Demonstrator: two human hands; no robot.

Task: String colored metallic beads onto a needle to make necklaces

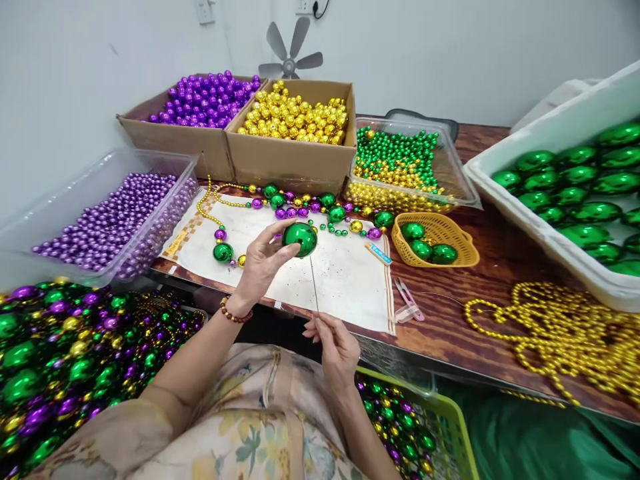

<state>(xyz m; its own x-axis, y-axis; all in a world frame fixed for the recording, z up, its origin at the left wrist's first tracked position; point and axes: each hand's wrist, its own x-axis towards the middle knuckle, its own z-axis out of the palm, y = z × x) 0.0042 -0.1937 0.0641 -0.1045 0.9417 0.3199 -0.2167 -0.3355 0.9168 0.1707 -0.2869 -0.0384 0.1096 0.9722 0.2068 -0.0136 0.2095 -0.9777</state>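
A large shiny green ball is gripped between the fingers and thumb of my left hand, above the white cloth. Below it, my right hand pinches a thin needle whose upper end reaches the ball's underside; whether it has entered the ball is hidden. A strand of purple, gold and green beads curves along the cloth's far edge, behind my left hand. Some small green beads lie near that strand.
Boxes of purple balls and gold balls stand behind, with bead tubs either side. To the right are a yellow basket, thread snips, a gold bead chain and a foam box. Finished-looking strands fill the lower left.
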